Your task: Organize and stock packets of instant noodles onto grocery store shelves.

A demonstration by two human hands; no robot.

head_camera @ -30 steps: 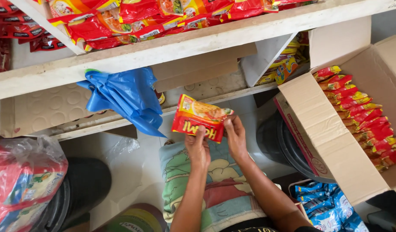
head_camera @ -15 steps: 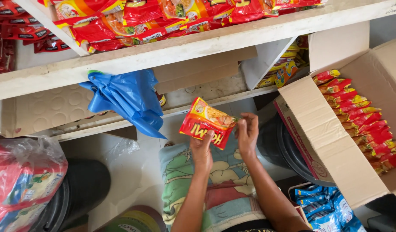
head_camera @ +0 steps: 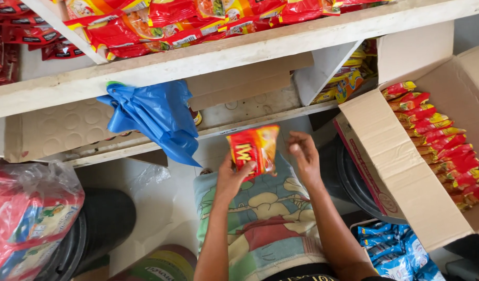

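Closest to me, at six o'clock, my lap was covered by a cartoon-printed cloth (head_camera: 265, 218) in green, cream and red. Both my forearms rose over it toward twelve o'clock. My left hand (head_camera: 232, 179) was closed on a red and yellow packet (head_camera: 254, 148), thumb across its lower edge, holding it tilted with large white lettering on its red face. My right hand (head_camera: 303, 157) was at three o'clock of the packet, just beside it, fingers loosely curled and open, gripping nothing.

At five o'clock lay a pile of blue packets (head_camera: 398, 255) with white print. At eight o'clock sat a clear plastic bag (head_camera: 29, 213) stuffed with red packages, leaning over a black round bin (head_camera: 101, 224).

At three o'clock stood an open cardboard box (head_camera: 400, 177), its flap turned toward me, with a row of red and yellow packets (head_camera: 447, 145) standing on edge inside.

Farther off, at eleven o'clock, a blue plastic bag (head_camera: 156, 117) hung off the lower shelf (head_camera: 239, 127), which was lined with flattened cardboard. At one o'clock, yellow packets (head_camera: 346, 83) were tucked behind a white divider.

Farthest, at twelve o'clock, the upper white shelf (head_camera: 213, 60) carried a heap of red packets (head_camera: 161, 26) with yellow and green patches.
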